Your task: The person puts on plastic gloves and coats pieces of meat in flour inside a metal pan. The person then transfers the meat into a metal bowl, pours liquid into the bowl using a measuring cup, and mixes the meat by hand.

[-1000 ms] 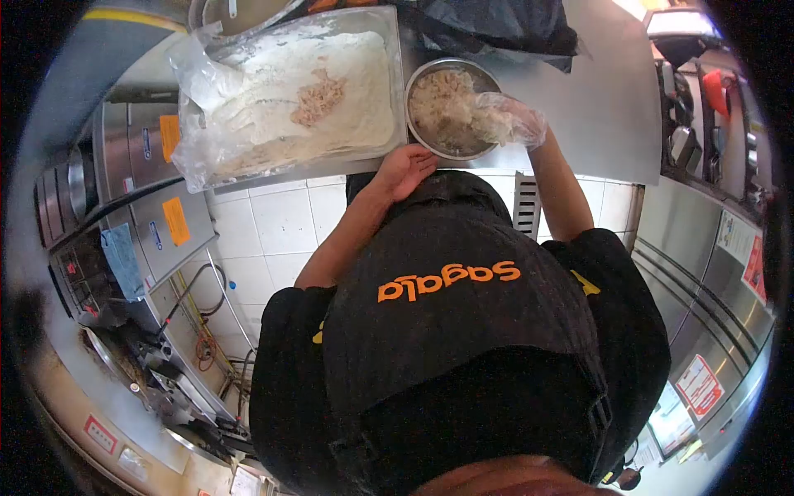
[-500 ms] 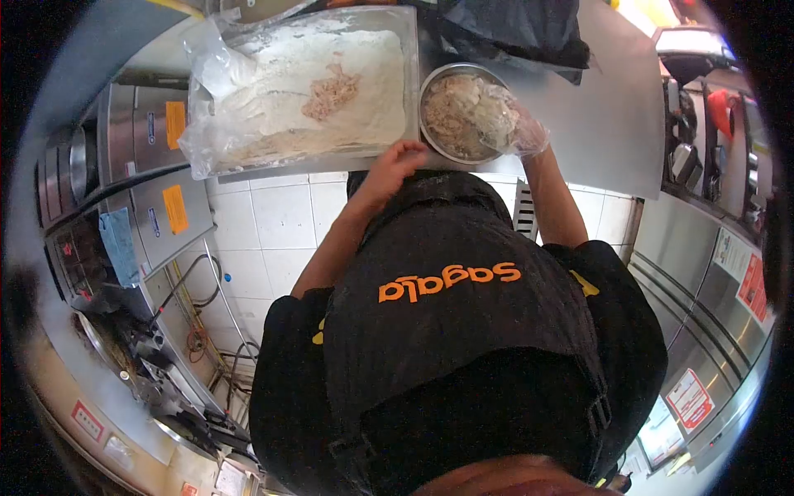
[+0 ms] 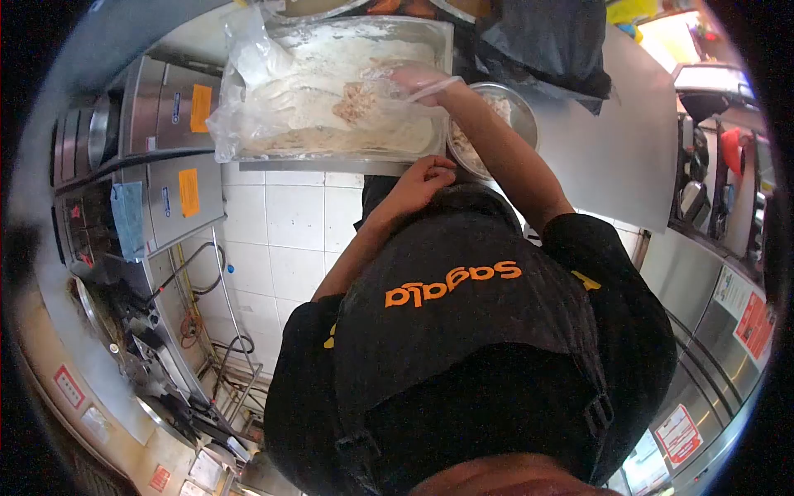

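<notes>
A metal tray (image 3: 331,157) holds white flour, with a patch of shredded, pale pinkish food (image 3: 356,103) on it. My right hand (image 3: 411,80), in a clear plastic glove, reaches over the flour beside that patch; its fingers are smeared by motion, so any hold is unclear. To the tray's right, a round metal bowl (image 3: 528,122) contains more pale shredded food (image 3: 465,153), partly hidden by my right forearm. Bare and loosely curled, my left hand (image 3: 426,178) is at the table's front edge between tray and bowl, fingers slightly apart, nothing visible in it.
A clear plastic bag (image 3: 256,70) drapes over the tray's left end. A black plastic bag (image 3: 542,50) lies behind the bowl on the steel table (image 3: 616,157). Steel cabinets (image 3: 169,178) with orange labels stand at left. Round containers sit behind the tray.
My right hand has left the bowl and moved left over the floured tray. My left hand stays near the table edge. The whole view has shifted slightly.
</notes>
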Available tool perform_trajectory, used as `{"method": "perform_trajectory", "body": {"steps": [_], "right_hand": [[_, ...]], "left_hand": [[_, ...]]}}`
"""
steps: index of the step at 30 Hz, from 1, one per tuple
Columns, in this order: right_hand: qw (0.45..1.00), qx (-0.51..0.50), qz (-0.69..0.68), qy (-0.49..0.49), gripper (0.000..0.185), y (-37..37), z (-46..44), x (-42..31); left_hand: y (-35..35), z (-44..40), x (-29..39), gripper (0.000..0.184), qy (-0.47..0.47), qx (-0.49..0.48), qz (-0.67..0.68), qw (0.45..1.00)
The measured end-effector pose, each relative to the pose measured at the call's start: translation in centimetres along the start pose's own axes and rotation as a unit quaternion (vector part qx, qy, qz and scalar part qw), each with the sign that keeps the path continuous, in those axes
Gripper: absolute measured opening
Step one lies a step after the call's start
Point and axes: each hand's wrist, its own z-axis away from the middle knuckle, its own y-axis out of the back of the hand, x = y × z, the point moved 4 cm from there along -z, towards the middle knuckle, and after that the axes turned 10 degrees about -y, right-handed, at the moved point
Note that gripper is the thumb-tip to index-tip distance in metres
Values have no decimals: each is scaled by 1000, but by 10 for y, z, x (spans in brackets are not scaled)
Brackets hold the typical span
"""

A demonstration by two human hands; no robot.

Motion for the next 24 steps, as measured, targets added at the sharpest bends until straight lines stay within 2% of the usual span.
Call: {"method": "perform_trajectory", "body": {"steps": [2, 5, 9, 11, 13, 15, 17, 18, 20, 22, 24], "right_hand": [[983, 27, 164, 82, 23, 1, -7, -5], [895, 70, 395, 197, 21, 2, -7, -7], [884, 119, 411, 186, 23, 31, 8, 1], [872, 131, 421, 212, 23, 48, 13, 13], [902, 80, 389, 171, 27, 73, 34, 33], [897, 123, 374, 201, 30, 89, 71, 48], [834, 260, 379, 306, 32, 86, 128, 50], [835, 240, 392, 303, 35, 93, 129, 70], [836, 200, 417, 296, 42, 95, 111, 130], [924, 194, 319, 77, 49, 82, 62, 216], [941, 180, 276, -73, 53, 70, 66, 225]], "left_hand": [[1, 3, 1, 29, 2, 1, -2, 1000], [2, 5, -2, 29, -4, 7, 0, 1000], [1, -1, -8, 30, 24, 0, 16, 1000], [-2, -4, -7, 31, 28, -14, 10, 999], [-4, -10, -12, 33, 44, -37, -5, 998], [-10, -17, -28, 36, 75, -72, -24, 994], [-14, -20, -28, 41, 104, -107, -54, 987], [-16, -23, -28, 44, 117, -125, -70, 983], [-20, -28, -52, 50, 159, -107, 23, 981], [-24, -34, -71, 54, 192, -84, 123, 970], [-26, -39, -79, 54, 219, -56, 230, 947]]}}
